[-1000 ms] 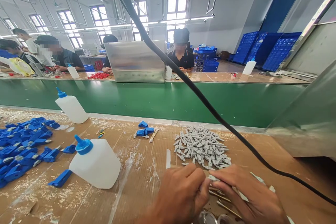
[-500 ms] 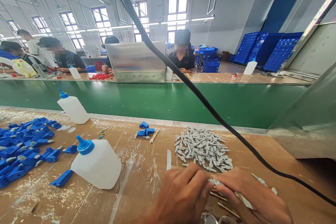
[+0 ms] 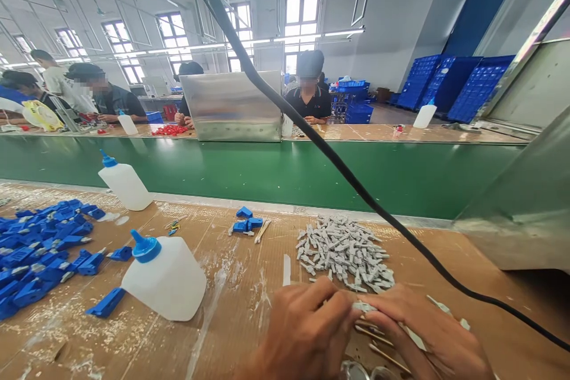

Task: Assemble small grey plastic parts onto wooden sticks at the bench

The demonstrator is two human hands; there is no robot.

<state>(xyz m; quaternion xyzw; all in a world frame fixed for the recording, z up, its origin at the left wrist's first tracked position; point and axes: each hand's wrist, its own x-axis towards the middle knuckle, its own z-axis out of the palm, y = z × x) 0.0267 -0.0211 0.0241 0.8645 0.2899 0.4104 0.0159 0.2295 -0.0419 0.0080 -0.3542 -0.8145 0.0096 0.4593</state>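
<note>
A small light-grey plastic piece (image 3: 364, 307) is pinched between the thumb and forefinger of my right hand (image 3: 430, 323). My left hand (image 3: 309, 323) is closed right beside it, with its fingertips at the piece's left end. Whatever those curled fingers grip is hidden. Just beyond both hands lies a heap of similar grey plastic pieces (image 3: 342, 249). Thin sticks (image 3: 389, 358) and clear round containers (image 3: 355, 370) show below the hands, partly covered. A pale flat strip (image 3: 287, 270) lies beyond my left hand.
White squeeze bottles with blue caps (image 3: 167, 279) stand on the left, near a pile of blue plastic parts (image 3: 40, 249). Cotton swabs (image 3: 262, 231) lie mid-table. A black cable (image 3: 338, 163) hangs across the view. Beyond the green conveyor belt (image 3: 222, 169), people sit working.
My left hand has shifted very slightly, and its fingers have turned a little against the grey piece. The right hand stays almost still.
</note>
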